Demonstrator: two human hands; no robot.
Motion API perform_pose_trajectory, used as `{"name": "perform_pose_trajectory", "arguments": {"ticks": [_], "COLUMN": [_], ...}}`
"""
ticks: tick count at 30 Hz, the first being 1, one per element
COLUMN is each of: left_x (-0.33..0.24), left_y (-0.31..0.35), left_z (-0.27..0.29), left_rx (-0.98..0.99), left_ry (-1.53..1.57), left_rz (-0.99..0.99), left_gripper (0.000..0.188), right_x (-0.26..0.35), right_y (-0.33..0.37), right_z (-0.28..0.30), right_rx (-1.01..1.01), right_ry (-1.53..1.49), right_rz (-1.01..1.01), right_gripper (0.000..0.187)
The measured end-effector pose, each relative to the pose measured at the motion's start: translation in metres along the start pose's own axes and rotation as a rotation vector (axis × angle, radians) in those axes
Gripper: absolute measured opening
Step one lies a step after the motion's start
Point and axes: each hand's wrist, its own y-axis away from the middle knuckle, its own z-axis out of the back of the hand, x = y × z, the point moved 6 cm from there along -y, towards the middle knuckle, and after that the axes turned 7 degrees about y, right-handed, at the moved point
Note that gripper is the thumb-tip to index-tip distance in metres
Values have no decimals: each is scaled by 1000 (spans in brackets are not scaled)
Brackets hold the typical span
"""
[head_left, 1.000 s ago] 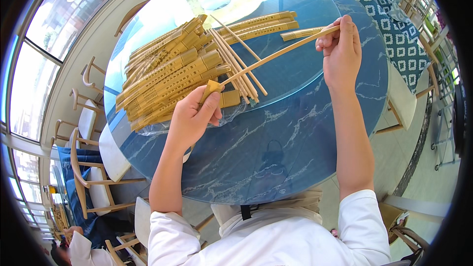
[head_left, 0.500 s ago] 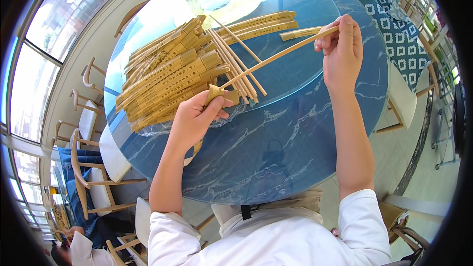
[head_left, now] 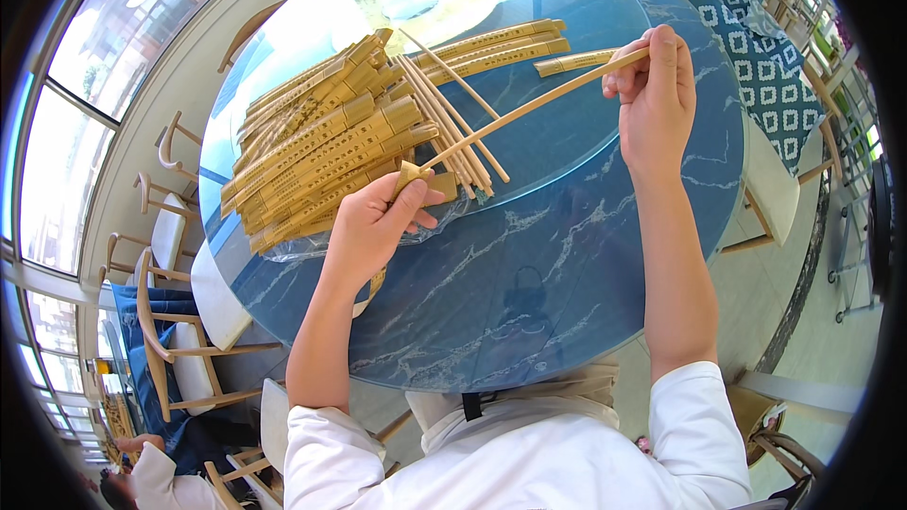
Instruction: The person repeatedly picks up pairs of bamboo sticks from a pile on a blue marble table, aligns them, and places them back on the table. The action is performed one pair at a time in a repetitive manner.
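Observation:
My right hand [head_left: 655, 104] is raised over the right side of the table, its fingers pinching the upper end of wooden chopsticks [head_left: 534, 109]; whether one or two, I cannot tell. They slant down to the left, and their lower tips meet the mouth of a gold paper chopstick sleeve [head_left: 409, 174]. That sleeve is pinched between thumb and fingers of my left hand [head_left: 368, 227], which hides most of it. Just beyond lies a big heap of gold printed sleeves [head_left: 321, 146]. Several loose chopsticks [head_left: 444, 123] lie along the heap's right side.
The round blue marbled table [head_left: 567, 293] carries a glass turntable [head_left: 557, 156]. More sleeves [head_left: 496, 49] lie behind the chopsticks, and one sleeve [head_left: 572, 63] lies apart. Clear plastic [head_left: 302, 247] shows under the heap. Wooden chairs [head_left: 179, 349] stand at the left; another person [head_left: 161, 477] is lower left.
Both hands stay almost in place, with the chopstick tips still at the sleeve's mouth. Only a very slight shift shows.

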Motion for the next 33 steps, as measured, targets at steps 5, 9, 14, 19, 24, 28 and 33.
{"name": "perform_pose_trajectory", "arguments": {"ticks": [5,9,14,19,24,28,33], "left_x": [1,2,5,7,7,6,1], "left_y": [-1,-1,-2,-1,0,2,4], "left_z": [1,1,0,-2,-4,-5,-6], "left_rx": [6,20,27,31,-3,-2,15], "left_ry": [35,78,126,204,244,263,265], "left_rz": [7,27,50,98,116,115,106], "left_gripper": [35,34,38,38,39,39,38], "right_x": [1,2,3,4,5,5,9], "right_y": [-1,-1,-2,-4,-6,-9,-8], "right_z": [0,0,0,1,3,2,2], "right_rx": [23,27,49,62,109,208,171], "right_ry": [-11,-22,-43,-63,-92,-141,-112], "right_rz": [13,1,9,12,24,30,45], "right_gripper": [31,31,31,30,29,31,33]}}
